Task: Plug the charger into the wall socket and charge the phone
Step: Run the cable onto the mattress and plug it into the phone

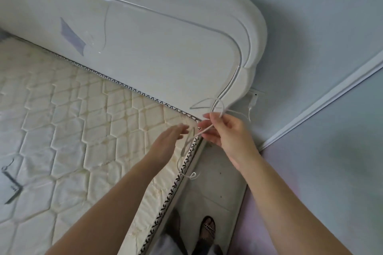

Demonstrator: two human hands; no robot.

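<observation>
A bare quilted mattress (62, 122), cream and stained in places with a stitched hexagon pattern, fills the left side, its edge trimmed in a black-and-white zigzag band. Behind it stands a glossy white headboard (157, 33) with moulded grooves and a rounded corner. Over the mattress corner the left hand (173, 137) is flat and relaxed, fingers spread apart and gripping nothing, just beside a hanging loop of thin white cable (204, 128). The right hand (222, 130) pinches that cable between thumb and fingers; above the grip the cable curls into loose loops in front of the headboard's lower corner, and below it trails down past the mattress edge to a small curl near the bed frame. Further right, a white charger (254, 100) sits at a wall socket (258, 92) that is partly hidden behind the headboard, so how far it is seated cannot be told. A white skirting strip (323, 107) runs along the pale blue wall. Below, a sandalled foot (208, 229) stands on the floor.
</observation>
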